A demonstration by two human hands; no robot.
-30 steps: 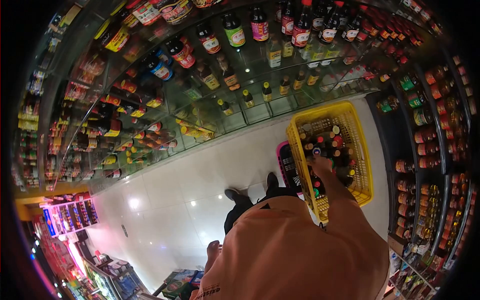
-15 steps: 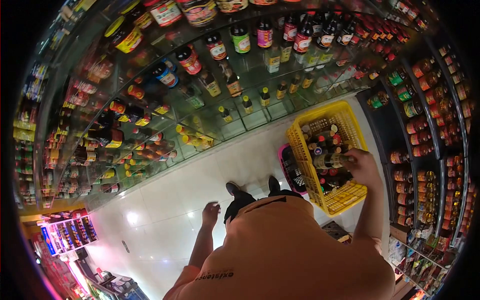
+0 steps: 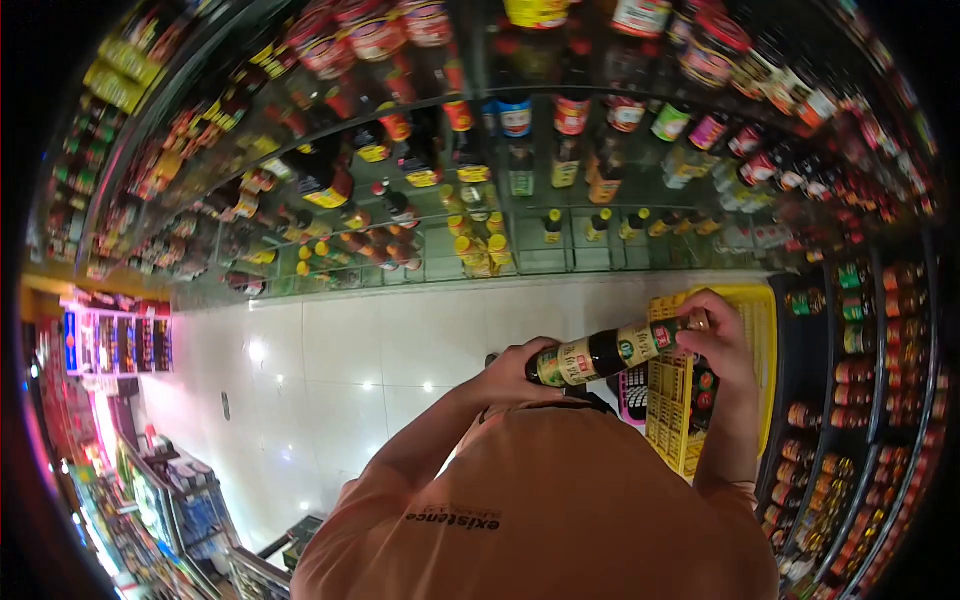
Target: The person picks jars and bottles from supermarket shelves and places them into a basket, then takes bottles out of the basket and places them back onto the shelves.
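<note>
1. Bottle (image 3: 605,352) held tilted, neck over left edge of yellow basket (image 3: 764,330); left hand (image 3: 515,370) cups base, right hand (image 3: 722,342) grips neck.
2. Change: both hands hold it, right alone before (so steadied, lifted out).
3. Glass shelves (image 3: 590,258) beyond basket's far edge.

- Bottle (image 3: 605,354) slantwise between the left hand (image 3: 522,366), at its base, and the right hand (image 3: 715,342), at its neck; partly above the basket (image 3: 766,350).
- Basket on the floor (image 3: 330,350), to the right, other bottles (image 3: 706,381) in it.
- Second basket (image 3: 632,408) just left of it.
- Shelves (image 3: 530,262) in front.
- Rack (image 3: 870,300) right of the basket.
- Display stand (image 3: 120,345) far left.
</note>
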